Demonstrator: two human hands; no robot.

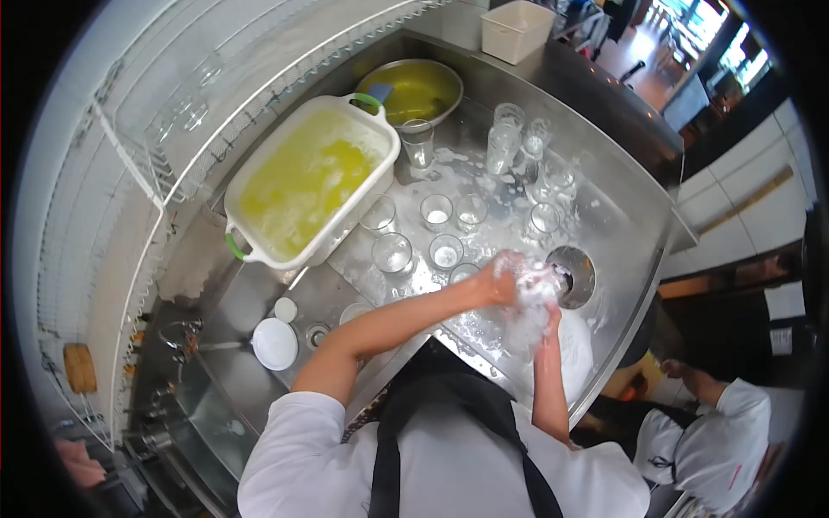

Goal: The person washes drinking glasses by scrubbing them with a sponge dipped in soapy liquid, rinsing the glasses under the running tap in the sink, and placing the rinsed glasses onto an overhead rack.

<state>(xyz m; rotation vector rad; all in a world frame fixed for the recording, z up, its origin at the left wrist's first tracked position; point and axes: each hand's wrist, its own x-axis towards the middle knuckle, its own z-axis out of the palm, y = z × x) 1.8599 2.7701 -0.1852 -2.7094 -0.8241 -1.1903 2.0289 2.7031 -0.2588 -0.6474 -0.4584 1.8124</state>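
Observation:
My left hand (503,274) and my right hand (553,318) meet above the steel counter, closed around something white and foamy whose shape the suds hide. Just right of them a steel container (577,278) lies with its opening showing. A white rounded item (575,354) is beneath my right forearm. Several clear glasses stand left of my hands, among them one (392,253) with foam inside and another (446,251). More glasses (503,142) are grouped farther back.
A white tub (386,164) of yellow-green sudsy liquid is at left, with a steel bowl (453,93) behind it. A white round lid (275,344) lies in the sink area. A wire rack (160,203) overhangs the left. Another person (721,445) is at lower right.

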